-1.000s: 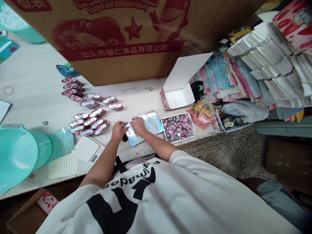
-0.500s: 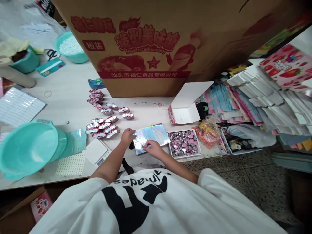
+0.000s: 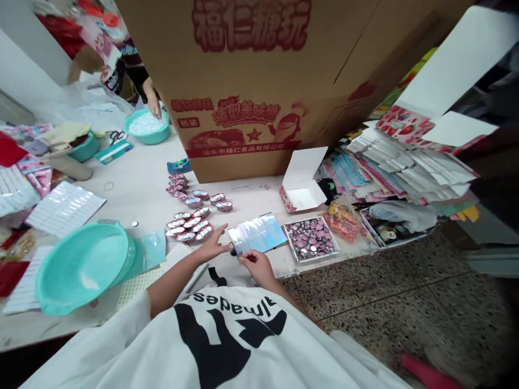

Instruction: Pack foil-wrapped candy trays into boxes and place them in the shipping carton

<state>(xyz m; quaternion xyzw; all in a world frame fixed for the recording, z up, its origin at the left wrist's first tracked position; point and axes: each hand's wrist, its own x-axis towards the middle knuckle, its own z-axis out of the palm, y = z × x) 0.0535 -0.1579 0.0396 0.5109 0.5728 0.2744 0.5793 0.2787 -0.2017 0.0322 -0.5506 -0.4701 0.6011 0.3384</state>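
A shiny silver holographic sheet (image 3: 259, 232) lies on the table in front of me. My left hand (image 3: 213, 246) is at its left end, fingers stretched apart, index finger pointing away from me. My right hand (image 3: 256, 262) is at the sheet's near left corner, thumb and fingertips pinched together; what is between them is too small to make out. Right of the sheet is a shallow white box (image 3: 312, 239) full of small round pink and silver pieces. Beyond my left hand, several red and silver oval-looking packs (image 3: 188, 222) lie in rows.
A large cardboard carton (image 3: 243, 70) stands behind. Near it is an open white box (image 3: 304, 194). A turquoise basin (image 3: 85, 267) is at left; another person's hand (image 3: 153, 102) reaches into a farther turquoise bowl (image 3: 150, 135). Folded cartons (image 3: 409, 162) pile up at right.
The view has shifted, so more of the far left shows, including another person's hand. My left hand has spread its fingers off the sheet. My right hand has moved to the sheet's near left corner.
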